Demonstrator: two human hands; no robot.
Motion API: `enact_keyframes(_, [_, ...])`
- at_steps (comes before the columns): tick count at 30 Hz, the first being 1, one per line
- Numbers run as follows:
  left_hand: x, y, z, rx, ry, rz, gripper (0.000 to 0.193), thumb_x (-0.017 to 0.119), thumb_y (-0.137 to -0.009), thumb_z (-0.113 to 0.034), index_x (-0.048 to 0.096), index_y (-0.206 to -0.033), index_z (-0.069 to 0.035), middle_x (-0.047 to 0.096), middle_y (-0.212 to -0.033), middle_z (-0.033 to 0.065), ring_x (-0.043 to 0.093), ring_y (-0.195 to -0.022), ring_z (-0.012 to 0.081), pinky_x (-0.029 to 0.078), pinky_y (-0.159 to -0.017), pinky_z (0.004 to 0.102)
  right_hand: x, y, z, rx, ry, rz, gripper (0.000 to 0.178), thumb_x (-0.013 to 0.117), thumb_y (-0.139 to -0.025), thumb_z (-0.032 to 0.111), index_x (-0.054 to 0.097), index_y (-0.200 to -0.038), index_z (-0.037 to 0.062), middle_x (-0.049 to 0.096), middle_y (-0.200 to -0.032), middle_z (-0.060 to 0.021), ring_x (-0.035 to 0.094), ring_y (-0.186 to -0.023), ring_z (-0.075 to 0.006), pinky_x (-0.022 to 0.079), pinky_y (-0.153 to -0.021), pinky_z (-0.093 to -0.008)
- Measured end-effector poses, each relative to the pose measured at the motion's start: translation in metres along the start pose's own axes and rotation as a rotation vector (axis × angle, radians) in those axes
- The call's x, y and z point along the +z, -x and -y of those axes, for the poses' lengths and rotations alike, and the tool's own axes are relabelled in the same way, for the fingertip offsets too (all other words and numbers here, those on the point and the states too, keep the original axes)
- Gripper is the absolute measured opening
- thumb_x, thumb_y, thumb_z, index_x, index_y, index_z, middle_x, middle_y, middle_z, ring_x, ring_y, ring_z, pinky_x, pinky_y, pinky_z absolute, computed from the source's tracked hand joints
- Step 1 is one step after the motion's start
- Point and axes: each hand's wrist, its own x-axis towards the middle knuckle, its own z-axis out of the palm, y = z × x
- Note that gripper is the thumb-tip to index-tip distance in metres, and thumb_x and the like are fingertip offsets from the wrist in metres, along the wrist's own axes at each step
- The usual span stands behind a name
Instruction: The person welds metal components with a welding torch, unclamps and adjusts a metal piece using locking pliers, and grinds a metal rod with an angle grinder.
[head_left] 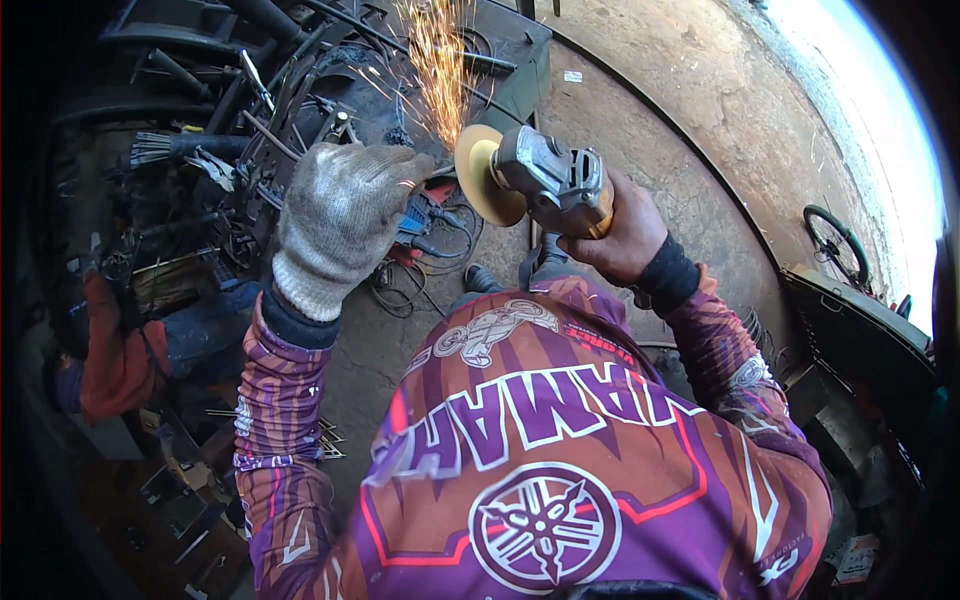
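My bare right hand (632, 228) is wrapped round the body of an angle grinder (553, 178), raised in front of my chest. Its pale yellow disc (487, 172) faces left, and orange sparks (440, 75) stream from its edge toward the far side. Just left of the disc, my left hand (343, 222) is closed in a grey knit glove. Whatever its fingers grip is hidden behind the glove, and only a small gap separates them from the disc.
A dark metal workbench (525, 75) at the far side carries tools and metal parts. A blue and red machine (418, 222) with looped cables sits beyond my left wrist. Another person in a red top (120, 350) is low at the left. A bicycle wheel (836, 245) stands far right.
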Motion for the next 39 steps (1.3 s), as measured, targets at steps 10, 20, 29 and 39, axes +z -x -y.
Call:
enact_keyframes(10, [-0.002,0.000,-0.002,-0.053,0.018,0.005,0.026,0.071,-0.072,-0.004,0.069,-0.098,-0.008,0.071,-0.094,0.0079,0.069,-0.085,0.0258,0.051,-0.075,0.0381,-0.005,0.001,0.002,0.015,-0.036,-0.004,0.059,0.081,-0.063,0.025,0.057,-0.111,-0.0005,0.068,-0.096,-0.0194,0.068,-0.089,-0.0337,0.053,-0.081,-0.0393])
enact_keyframes(20, [0.003,0.000,0.003,-0.021,0.016,0.001,0.029,0.068,-0.073,-0.005,0.069,-0.102,-0.010,0.070,-0.095,0.0071,0.067,-0.086,0.0262,0.051,-0.077,0.0394,-0.006,-0.002,0.002,0.028,-0.002,-0.006,0.064,0.082,-0.062,0.024,0.057,-0.114,-0.0017,0.068,-0.099,-0.0203,0.068,-0.091,-0.0346,0.054,-0.083,-0.0392])
enact_keyframes(29, [0.005,0.002,0.007,-0.003,0.010,-0.012,0.034,0.066,-0.074,-0.005,0.068,-0.107,-0.012,0.069,-0.097,0.0063,0.066,-0.086,0.0261,0.050,-0.078,0.0400,-0.004,-0.004,0.003,0.030,0.039,-0.005,0.064,0.082,-0.062,0.024,0.057,-0.114,-0.0014,0.067,-0.099,-0.0206,0.068,-0.090,-0.0348,0.054,-0.083,-0.0395])
enact_keyframes(39, [0.003,0.003,0.009,-0.044,0.050,0.000,0.030,0.066,-0.074,-0.005,0.068,-0.104,-0.011,0.069,-0.097,0.0067,0.067,-0.086,0.0256,0.051,-0.078,0.0390,-0.002,-0.008,-0.003,0.018,-0.039,-0.015,0.062,0.081,-0.062,0.024,0.056,-0.114,-0.0011,0.068,-0.097,-0.0198,0.068,-0.089,-0.0345,0.053,-0.083,-0.0394])
